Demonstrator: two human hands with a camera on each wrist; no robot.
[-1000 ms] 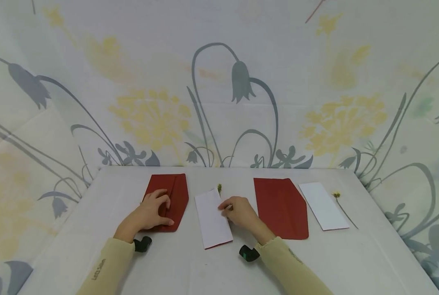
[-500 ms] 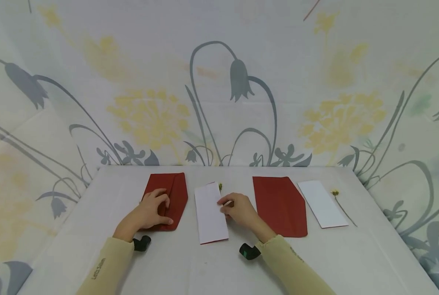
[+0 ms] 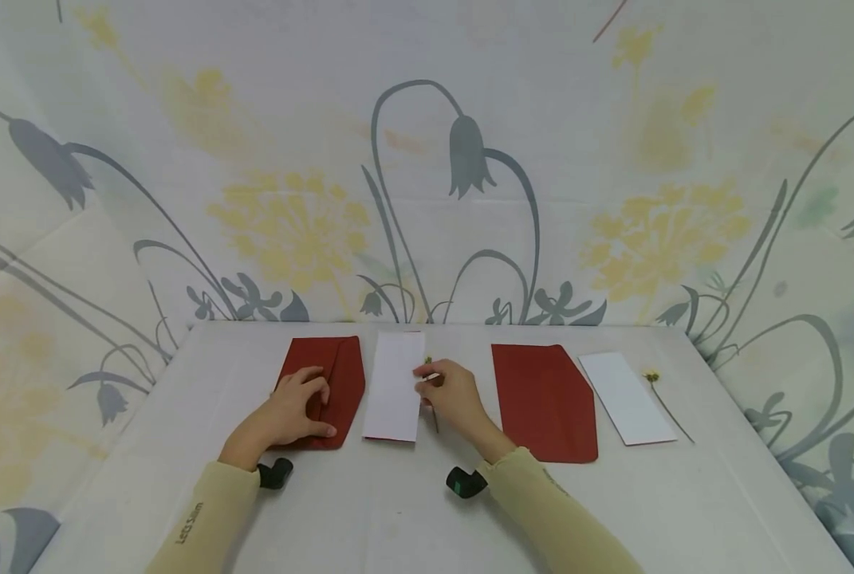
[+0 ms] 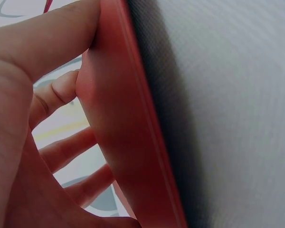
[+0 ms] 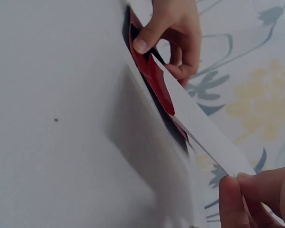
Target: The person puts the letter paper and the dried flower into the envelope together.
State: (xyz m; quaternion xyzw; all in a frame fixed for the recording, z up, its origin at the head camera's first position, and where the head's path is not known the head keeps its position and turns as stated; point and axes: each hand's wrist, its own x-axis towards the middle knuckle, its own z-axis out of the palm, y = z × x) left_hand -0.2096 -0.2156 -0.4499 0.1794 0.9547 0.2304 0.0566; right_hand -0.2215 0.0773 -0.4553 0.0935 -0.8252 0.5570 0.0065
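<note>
My left hand point(image 3: 301, 410) rests on a red envelope point(image 3: 348, 367) at the left of the table, thumb and fingertips touching its surface. The left wrist view shows the bent fingers against the red paper point(image 4: 121, 123). Between thumb and fingers my right hand point(image 3: 454, 399) pinches the right edge of a white card point(image 3: 394, 391), just right of that envelope. In the right wrist view the card point(image 5: 211, 128) shows a red face at its far end, close to the envelope. A dried flower point(image 3: 436, 420) lies partly hidden behind the right hand.
A second red envelope point(image 3: 545, 402) lies right of the right hand. Beyond it are another white card point(image 3: 627, 399) and a dried flower with a long stem point(image 3: 674, 410). White cloth point(image 3: 369, 518) covers the table, and a floral-patterned cloth point(image 3: 427, 199) hangs behind it.
My right hand has moved the white card away from me and slightly left, turning it straighter and nearer the left envelope. More of the middle flower's stem shows. The left hand has stayed put.
</note>
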